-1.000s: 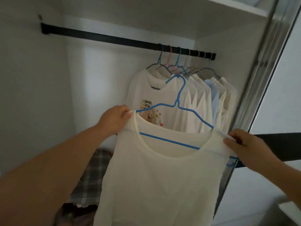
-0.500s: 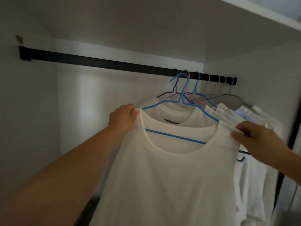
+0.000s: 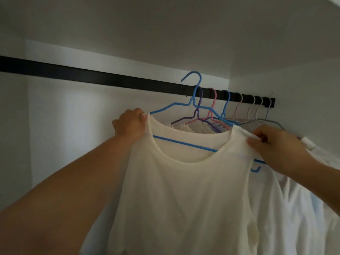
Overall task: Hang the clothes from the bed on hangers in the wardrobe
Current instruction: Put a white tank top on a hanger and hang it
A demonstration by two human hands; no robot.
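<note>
Right now I am at the hanging step: the cream top [image 3: 180, 190] is already threaded on the blue hanger [image 3: 185, 144] and I hold the pair up inside the wardrobe, just in front of the black rail [image 3: 103, 79]. My left hand [image 3: 131, 124] is curled around the left shoulder of the top where the wire end comes out, fingers closed on cloth and hanger together. My right hand [image 3: 276, 146] pinches the right shoulder seam between thumb and fingertips, with the hanger's lower corner poking out beneath it.

By my reading the hook [image 3: 193, 80] has its tip above the rail's top edge but is not yet seated on it; I cannot tell how far in front of the rail it stands. The next move, I judge, calls for a small push forward and then a lowering so the hook drops over the bar, just left of the purple hanger [image 3: 199, 107] and pink hanger [image 3: 213, 103].

As for materials, the top is thin, soft knit, slightly sheer, with a wide scooped neck; it drapes limply and will slide easily on smooth coated wire. The rail looks flat-faced, matt and rigid. The white shirts [image 3: 303, 208] at right hang packed closely together.
</note>
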